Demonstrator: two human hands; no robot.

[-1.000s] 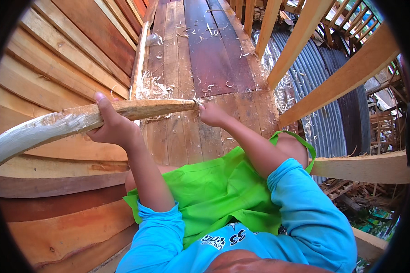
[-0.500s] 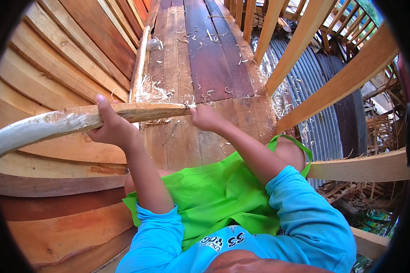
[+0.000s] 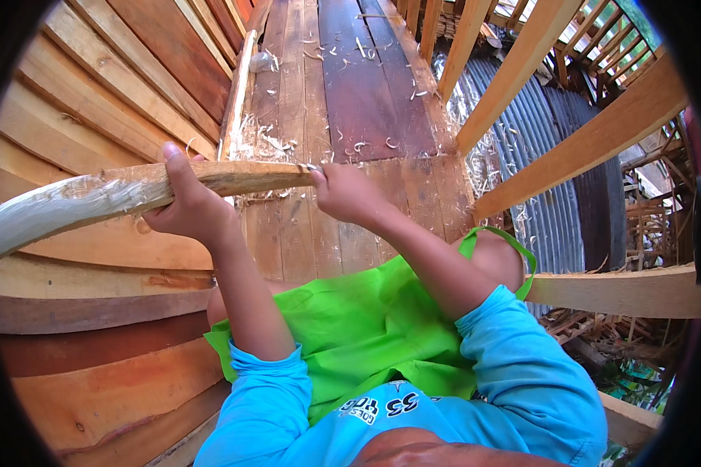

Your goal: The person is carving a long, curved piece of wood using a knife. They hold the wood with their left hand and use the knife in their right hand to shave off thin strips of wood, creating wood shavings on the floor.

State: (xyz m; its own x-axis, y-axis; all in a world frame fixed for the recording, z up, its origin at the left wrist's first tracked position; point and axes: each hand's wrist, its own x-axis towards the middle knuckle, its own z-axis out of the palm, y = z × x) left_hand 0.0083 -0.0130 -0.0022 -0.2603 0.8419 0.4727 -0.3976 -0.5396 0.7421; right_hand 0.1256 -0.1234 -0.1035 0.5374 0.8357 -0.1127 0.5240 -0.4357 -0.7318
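Shaving a wooden pole (image 3: 125, 194) left of centre | left hand (image 3: 191, 206) clamped round its middle | right hand (image 3: 349, 193) closed at its right end, small tool barely visible | shavings (image 3: 265, 140) on plank floor (image 3: 366, 86) | next stroke probably needed firm bracing.

Long wooden pole (image 3: 132, 194) runs from left edge of the frame to centre, lying across the plank floor (image 3: 350, 101); left hand (image 3: 191, 210) wraps it at centre-left, right hand (image 3: 350, 194) sits at its right end. Stacked planks (image 3: 93, 109) fill the left side, slanted beams (image 3: 600, 132) the upper right with corrugated sheet (image 3: 553, 202) behind them. Wood shavings (image 3: 265, 140) lie on the floor above the pole.
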